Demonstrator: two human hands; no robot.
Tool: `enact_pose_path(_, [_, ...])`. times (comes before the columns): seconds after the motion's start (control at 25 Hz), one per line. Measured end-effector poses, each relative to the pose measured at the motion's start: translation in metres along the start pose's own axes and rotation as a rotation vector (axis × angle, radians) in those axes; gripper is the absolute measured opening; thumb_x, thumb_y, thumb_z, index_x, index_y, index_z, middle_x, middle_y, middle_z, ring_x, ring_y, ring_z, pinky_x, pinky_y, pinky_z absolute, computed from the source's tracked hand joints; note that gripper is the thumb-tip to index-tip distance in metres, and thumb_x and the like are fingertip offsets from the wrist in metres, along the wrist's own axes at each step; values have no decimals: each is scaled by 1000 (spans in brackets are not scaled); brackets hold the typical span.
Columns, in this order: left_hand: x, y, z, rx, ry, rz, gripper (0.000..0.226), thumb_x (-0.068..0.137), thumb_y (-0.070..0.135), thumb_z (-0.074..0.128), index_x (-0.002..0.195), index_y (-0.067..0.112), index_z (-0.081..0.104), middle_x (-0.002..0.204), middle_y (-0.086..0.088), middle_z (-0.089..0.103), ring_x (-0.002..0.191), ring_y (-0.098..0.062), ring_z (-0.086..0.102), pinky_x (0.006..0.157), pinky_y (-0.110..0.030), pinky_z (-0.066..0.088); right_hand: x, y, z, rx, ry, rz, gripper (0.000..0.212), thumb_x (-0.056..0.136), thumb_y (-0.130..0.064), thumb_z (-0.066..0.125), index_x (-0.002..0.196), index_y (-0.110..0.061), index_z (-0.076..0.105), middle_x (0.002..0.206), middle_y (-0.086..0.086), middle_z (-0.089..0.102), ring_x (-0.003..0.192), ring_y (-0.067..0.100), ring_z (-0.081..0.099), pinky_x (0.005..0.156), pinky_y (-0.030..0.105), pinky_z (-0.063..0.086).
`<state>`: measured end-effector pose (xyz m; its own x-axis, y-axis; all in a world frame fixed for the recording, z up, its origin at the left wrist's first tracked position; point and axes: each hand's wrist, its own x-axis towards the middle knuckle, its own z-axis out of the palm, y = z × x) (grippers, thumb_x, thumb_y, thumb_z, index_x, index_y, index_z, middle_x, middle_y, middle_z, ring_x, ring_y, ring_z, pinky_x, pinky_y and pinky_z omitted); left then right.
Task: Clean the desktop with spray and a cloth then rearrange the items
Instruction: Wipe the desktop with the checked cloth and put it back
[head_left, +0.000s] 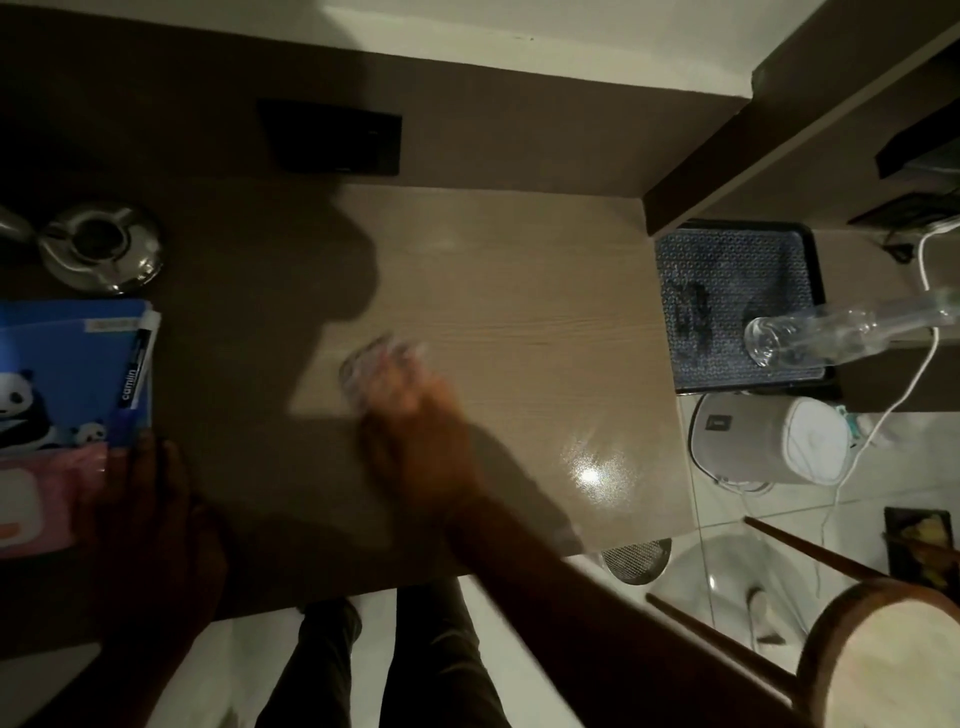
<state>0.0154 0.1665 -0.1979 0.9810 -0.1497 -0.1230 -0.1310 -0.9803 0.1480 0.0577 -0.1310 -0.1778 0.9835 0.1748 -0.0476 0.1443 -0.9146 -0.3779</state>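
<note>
Head view: looking straight down from the person's head onto the work area.
Table (519, 291): wood-grain top, left part in deep shadow, right part lit, with a bright glare patch near the front right corner.
Tray (727, 260): dark, patterned liner, on a lower surface just beside the table's right edge; a clear bottle (810, 338) lies on its side across it.
Folder (62, 364): blue, panda print, at the left edge of the table; a marker pen (132, 376) lies along its right side.
Wipes pack (31, 499): pink, near the front left, touching the folder's lower edge.
Ashtray (101, 247): round, shiny metal, behind the folder.
Right hand (410, 410): palm down at the middle of the table, motion-blurred — fingers bunched over the cloth.
Cloth (363, 369): pale, crumpled, blurred, pressed to the tabletop under the right fingertips at the shadow's edge.
Left hand (150, 499): in shadow at the front left of the table, just beside the wipes pack; whether the fingers are spread or curled cannot be told.
Spray: not identifiable in this view.
</note>
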Motion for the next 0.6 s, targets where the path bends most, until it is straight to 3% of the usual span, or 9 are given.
enact_pose_path(0.04, [0, -1, 2, -12, 21, -18, 70, 104, 32, 32, 162, -5, 20, 174, -24, 13, 162, -44, 11, 133, -61, 4, -39, -34, 18, 35, -84, -98, 62, 109, -38, 45, 167, -26, 27, 177, 0, 16, 166, 28, 6, 131, 52, 19])
enact_pose_path(0.12, [-6, -6, 8, 27, 13, 35, 66, 103, 29, 45, 152, -14, 38, 172, -29, 19, 160, -48, 17, 131, -64, 5, -107, -57, 34, 23, -136, -119, 62, 110, -44, 42, 168, -34, 21, 178, -7, 9, 166, 25, 5, 127, 50, 23])
enact_pose_path(0.2, [-16, -6, 16, 165, 48, 117, 53, 104, 20, 55, 136, -23, 52, 169, -34, 21, 159, -52, 19, 125, -74, 18, -132, -26, 24, 20, -83, 32, 62, 108, -41, 45, 167, -38, 23, 177, -9, 12, 165, 23, 10, 125, 52, 30])
enact_pose_path(0.24, [-17, -7, 17, 188, 49, 111, 50, 108, 20, 50, 137, -21, 53, 170, -34, 19, 159, -52, 17, 124, -74, 21, -131, -1, 12, 21, -48, 157, 62, 107, -38, 47, 166, -37, 26, 177, -6, 16, 165, 24, 13, 123, 54, 32])
enact_pose_path(0.36, [-5, 1, 4, -25, 55, -74, 62, 108, 31, 28, 161, -1, 31, 176, -19, 12, 164, -39, 11, 132, -61, 11, -95, 79, -28, -20, 122, 540, 61, 107, -30, 47, 165, -21, 33, 175, 7, 22, 163, 33, 17, 126, 56, 30])
enact_pose_path(0.44, [-2, 4, 2, -103, 122, -102, 65, 106, 35, 23, 166, 9, 18, 177, -11, 11, 165, -32, 10, 134, -55, 6, -41, 113, -47, -56, 192, 674, 61, 109, -32, 40, 167, -16, 27, 175, 10, 20, 164, 33, 14, 131, 52, 21])
enact_pose_path(0.52, [-3, 2, 6, -97, 168, -67, 64, 107, 35, 22, 167, 11, 17, 178, -9, 11, 165, -30, 11, 133, -57, 10, 27, 108, -48, -79, 178, 705, 63, 110, -37, 36, 168, -15, 22, 176, 11, 16, 164, 33, 9, 133, 48, 13])
enact_pose_path(0.6, [-5, -2, 11, -98, 201, -52, 63, 108, 34, 25, 166, 11, 20, 177, -8, 14, 165, -29, 13, 133, -57, 14, 82, 57, -27, -93, 132, 573, 63, 110, -38, 35, 168, -17, 23, 176, 11, 17, 165, 32, 10, 133, 46, 14])
